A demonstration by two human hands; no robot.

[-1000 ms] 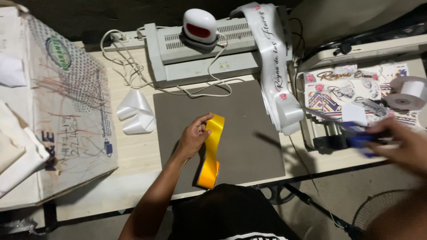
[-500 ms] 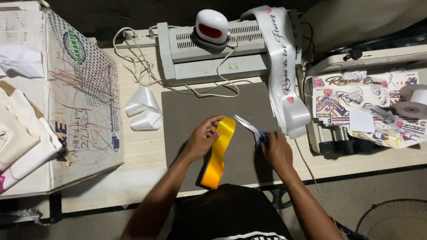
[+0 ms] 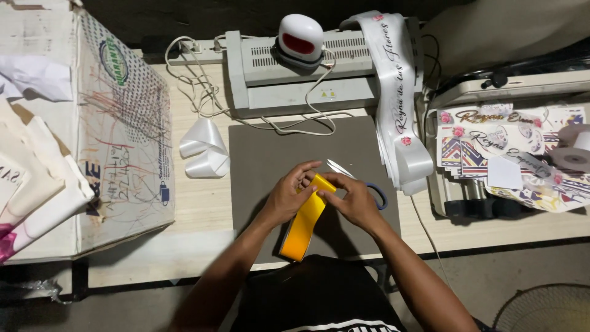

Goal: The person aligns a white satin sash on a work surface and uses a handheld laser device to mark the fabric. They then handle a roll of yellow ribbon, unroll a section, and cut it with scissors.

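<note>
A wide yellow ribbon (image 3: 302, 224) lies on a grey mat (image 3: 264, 154), running from the table's front edge up to my hands. My left hand (image 3: 289, 195) pinches the ribbon's far end from the left. My right hand (image 3: 351, 200) holds the same end from the right, and blue-handled scissors (image 3: 359, 180) lie under or in that hand, blades pointing up and left.
A grey laminator-like machine (image 3: 295, 86) with a small white and red heat press (image 3: 300, 38) stands behind the mat. A white printed sash (image 3: 399, 98) drapes at the right, a folded white ribbon (image 3: 204, 147) lies left, a cardboard box (image 3: 117, 129) further left, printed sheets (image 3: 504, 154) right.
My right hand came in from the far right with the scissors and now meets my left hand at the yellow ribbon's far end. The view has shifted slightly.
</note>
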